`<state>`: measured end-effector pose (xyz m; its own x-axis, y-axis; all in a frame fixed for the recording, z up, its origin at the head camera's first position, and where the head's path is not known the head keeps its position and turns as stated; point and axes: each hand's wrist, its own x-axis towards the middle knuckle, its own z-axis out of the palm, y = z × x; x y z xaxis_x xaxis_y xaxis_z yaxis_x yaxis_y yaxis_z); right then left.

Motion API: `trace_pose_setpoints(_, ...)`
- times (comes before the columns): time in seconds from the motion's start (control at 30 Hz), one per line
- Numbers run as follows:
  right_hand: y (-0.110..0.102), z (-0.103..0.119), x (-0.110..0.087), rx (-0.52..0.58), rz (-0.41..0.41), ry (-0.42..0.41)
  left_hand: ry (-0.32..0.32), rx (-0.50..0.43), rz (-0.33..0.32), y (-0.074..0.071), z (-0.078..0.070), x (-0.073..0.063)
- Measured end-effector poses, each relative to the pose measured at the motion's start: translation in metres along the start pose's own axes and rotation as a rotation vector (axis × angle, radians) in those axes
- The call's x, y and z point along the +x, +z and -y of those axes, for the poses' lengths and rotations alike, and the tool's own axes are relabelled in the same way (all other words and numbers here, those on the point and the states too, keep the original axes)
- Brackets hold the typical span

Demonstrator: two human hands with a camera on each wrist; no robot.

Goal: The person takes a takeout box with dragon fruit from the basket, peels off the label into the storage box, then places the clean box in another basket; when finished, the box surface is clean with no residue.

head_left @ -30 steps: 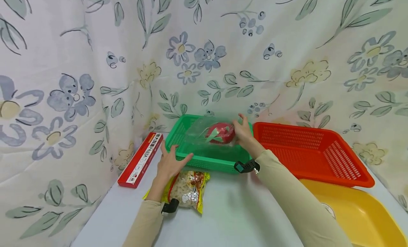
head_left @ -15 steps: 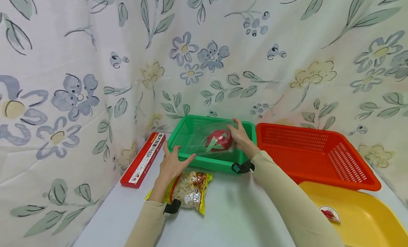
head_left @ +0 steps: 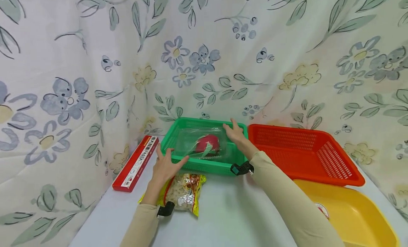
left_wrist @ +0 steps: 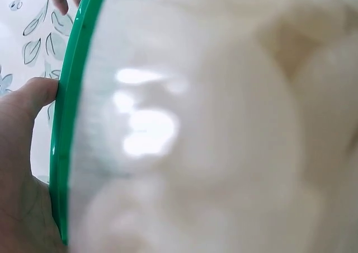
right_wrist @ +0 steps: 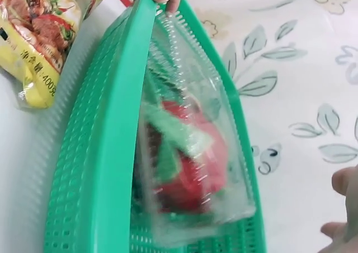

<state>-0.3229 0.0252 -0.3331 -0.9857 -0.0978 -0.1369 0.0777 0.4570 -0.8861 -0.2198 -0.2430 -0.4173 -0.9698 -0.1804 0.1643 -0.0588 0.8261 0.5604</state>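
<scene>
A clear plastic clamshell box (head_left: 183,139) with a dragon fruit (head_left: 208,144) inside lies in the green basket (head_left: 204,166). The fruit is pinkish red with green scales, blurred in the right wrist view. My right hand (head_left: 235,133) is at the box's right end, fingers spread and apart from it. At the basket's front left corner, my left hand (head_left: 165,167) rests on the rim with its fingers spread. The left wrist view shows its thumb (left_wrist: 42,90) against the green rim. Under the left forearm lies a yellow-edged bag of pale food (head_left: 183,194).
A red pasta box (head_left: 135,164) lies left of the green basket. On the right stand a red basket (head_left: 306,172) and, nearer, a yellow tray (head_left: 357,215). A floral curtain (head_left: 204,98) hangs behind them.
The clamshell box with the dragon fruit has gone down into the green basket and lies flatter. My right hand has let go of it and spread its fingers. My left hand stays about the same.
</scene>
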Motion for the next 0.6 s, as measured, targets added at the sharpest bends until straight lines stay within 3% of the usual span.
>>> trace_pose_setpoints(0.27,-0.010,-0.012,-0.005,0.053,0.035,-0.038,0.011,0.008,0.021,-0.001,0.002,0.006)
trace_pose_setpoints(0.6,-0.019,-0.022,-0.021,-0.018,0.009,-0.098,0.023,0.046,0.009,-0.009,0.004,0.008)
